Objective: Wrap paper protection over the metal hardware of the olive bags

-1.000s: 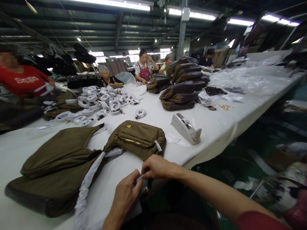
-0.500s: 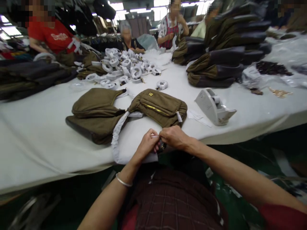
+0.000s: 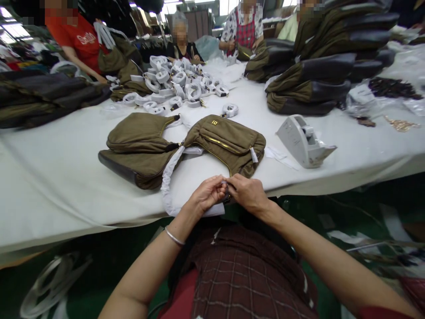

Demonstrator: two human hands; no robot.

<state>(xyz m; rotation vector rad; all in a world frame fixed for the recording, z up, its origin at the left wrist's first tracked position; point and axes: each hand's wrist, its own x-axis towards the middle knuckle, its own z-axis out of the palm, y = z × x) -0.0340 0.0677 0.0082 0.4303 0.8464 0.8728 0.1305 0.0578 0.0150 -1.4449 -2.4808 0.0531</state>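
Observation:
My left hand [image 3: 206, 196] and my right hand [image 3: 247, 193] meet at the near edge of the white table [image 3: 49, 177], fingers pinched together on a small white piece at the end of a paper-wrapped strap [image 3: 170, 177]. That strap runs up to an olive-brown bag [image 3: 186, 144] lying flat just beyond my hands, with gold zips and a small gold badge. What exactly sits between my fingertips is too small to name.
A white tape dispenser [image 3: 303, 141] stands right of the bag. Several wrapped white straps [image 3: 179, 84] are heaped mid-table. Stacks of olive and dark bags [image 3: 318, 75] rise at the right and at the left [image 3: 46, 97]. Other people work along the far side.
The camera has tilted down, so my lap and arms fill more of the view. My hands stay pinched together at the strap end by the table's edge.

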